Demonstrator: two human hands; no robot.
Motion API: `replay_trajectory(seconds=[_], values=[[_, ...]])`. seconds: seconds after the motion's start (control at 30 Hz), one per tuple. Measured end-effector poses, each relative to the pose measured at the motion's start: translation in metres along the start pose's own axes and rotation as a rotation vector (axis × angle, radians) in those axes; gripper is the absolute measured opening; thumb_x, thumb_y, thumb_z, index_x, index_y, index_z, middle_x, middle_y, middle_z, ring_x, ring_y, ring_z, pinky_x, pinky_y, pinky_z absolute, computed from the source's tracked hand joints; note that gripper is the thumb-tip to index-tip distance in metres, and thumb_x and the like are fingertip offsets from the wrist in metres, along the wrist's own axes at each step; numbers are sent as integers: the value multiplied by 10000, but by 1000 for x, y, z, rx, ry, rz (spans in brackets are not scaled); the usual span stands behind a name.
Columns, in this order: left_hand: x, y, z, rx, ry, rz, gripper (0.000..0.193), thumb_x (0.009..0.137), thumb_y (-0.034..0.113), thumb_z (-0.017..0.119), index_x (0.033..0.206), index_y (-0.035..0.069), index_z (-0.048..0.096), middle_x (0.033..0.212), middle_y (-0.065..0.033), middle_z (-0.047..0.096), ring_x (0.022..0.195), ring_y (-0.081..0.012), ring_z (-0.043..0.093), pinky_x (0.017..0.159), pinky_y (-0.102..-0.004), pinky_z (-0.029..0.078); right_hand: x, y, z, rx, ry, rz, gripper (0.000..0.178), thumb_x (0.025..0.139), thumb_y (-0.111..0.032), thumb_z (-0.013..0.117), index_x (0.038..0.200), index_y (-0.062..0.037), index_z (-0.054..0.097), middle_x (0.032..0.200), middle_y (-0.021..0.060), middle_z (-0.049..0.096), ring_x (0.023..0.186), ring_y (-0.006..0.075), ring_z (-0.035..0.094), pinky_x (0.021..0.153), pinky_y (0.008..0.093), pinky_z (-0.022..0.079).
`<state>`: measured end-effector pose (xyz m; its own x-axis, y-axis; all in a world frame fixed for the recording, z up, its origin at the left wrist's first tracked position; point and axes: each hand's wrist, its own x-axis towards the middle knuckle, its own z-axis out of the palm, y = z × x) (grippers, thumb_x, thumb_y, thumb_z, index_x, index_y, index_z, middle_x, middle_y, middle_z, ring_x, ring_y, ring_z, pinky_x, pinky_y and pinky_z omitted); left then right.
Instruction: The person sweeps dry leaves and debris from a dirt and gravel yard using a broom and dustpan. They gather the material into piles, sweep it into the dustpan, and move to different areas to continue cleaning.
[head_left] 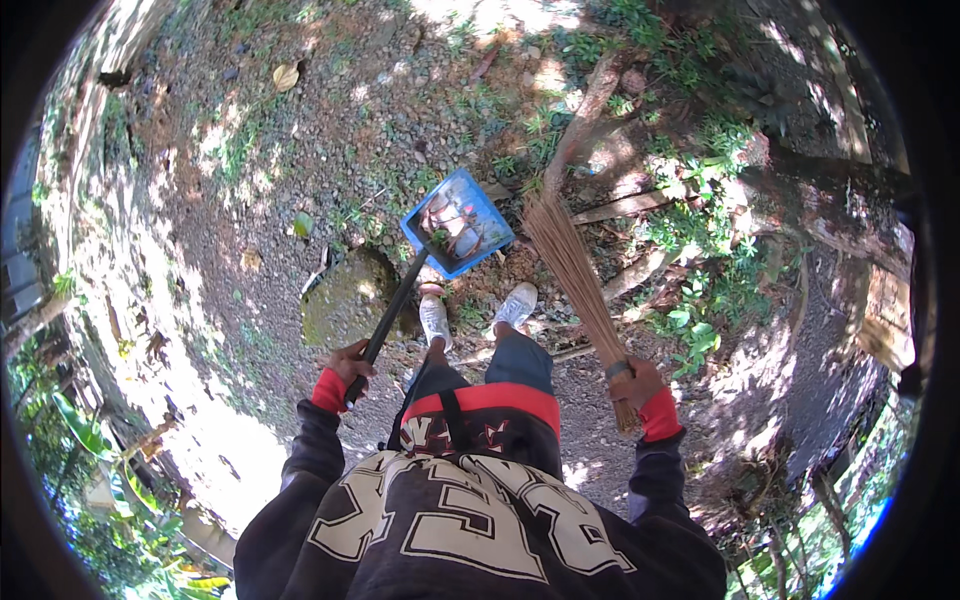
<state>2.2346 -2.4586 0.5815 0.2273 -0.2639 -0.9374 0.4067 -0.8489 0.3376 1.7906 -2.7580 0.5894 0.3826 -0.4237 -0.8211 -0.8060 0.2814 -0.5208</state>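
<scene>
My left hand [350, 365] is closed around the dark handle of a long-handled dustpan [388, 312]. The blue pan is at the handle's far end, ahead of my feet, with leaves and other debris in it. In my right hand [640, 383] is a broom of thin brown sticks [578, 270], gripped near its bound end. Its bristle tips spread out ahead, just right of the pan and apart from it. Whether the tips touch the ground I cannot tell.
A mossy stone [345, 295] sits left of my shoes [515, 305]. Branches [580, 125] and a fallen log [830, 190] lie ahead and to the right, among green plants [695, 335]. Gravelly ground [300, 160] stretches out ahead, with scattered leaves [286, 76].
</scene>
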Motion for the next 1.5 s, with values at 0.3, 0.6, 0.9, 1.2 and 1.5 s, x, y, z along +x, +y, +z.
replay_trajectory(seconds=[0.3,0.6,0.9,1.2,1.5], values=[[-82,-151,6,-348,195,-241,689,660,-31,593,1320,30,406,637,-106,530,418,-206,521,354,-345,432,125,-83,68,-505,-60,-254,534,512,-186,745,960,41,563,833,210,621,748,329,613,694,363,497],[-109,-302,30,-614,99,-348,640,661,-24,597,1280,44,448,623,-96,527,413,-223,523,361,-360,422,123,-107,97,-600,-337,-196,461,474,-212,764,811,68,621,733,192,636,688,291,628,646,347,492],[-129,-366,36,-353,124,-373,724,670,-23,608,1347,43,361,635,-109,553,430,-227,541,371,-355,431,220,-83,243,-794,-767,-109,437,507,-274,801,800,27,677,839,163,664,820,275,640,710,339,497],[-63,-343,21,-604,101,-310,661,676,-49,608,1305,53,430,580,-95,532,387,-214,506,339,-354,407,142,-67,145,-626,-198,2,507,452,-193,809,857,63,644,826,176,650,721,236,630,676,331,494],[21,-192,-78,-264,94,-152,619,659,-22,624,1260,57,496,627,-111,563,395,-224,536,341,-354,437,20,-19,101,-23,-94,75,519,512,-129,793,957,63,608,791,110,632,680,175,602,609,316,490]])
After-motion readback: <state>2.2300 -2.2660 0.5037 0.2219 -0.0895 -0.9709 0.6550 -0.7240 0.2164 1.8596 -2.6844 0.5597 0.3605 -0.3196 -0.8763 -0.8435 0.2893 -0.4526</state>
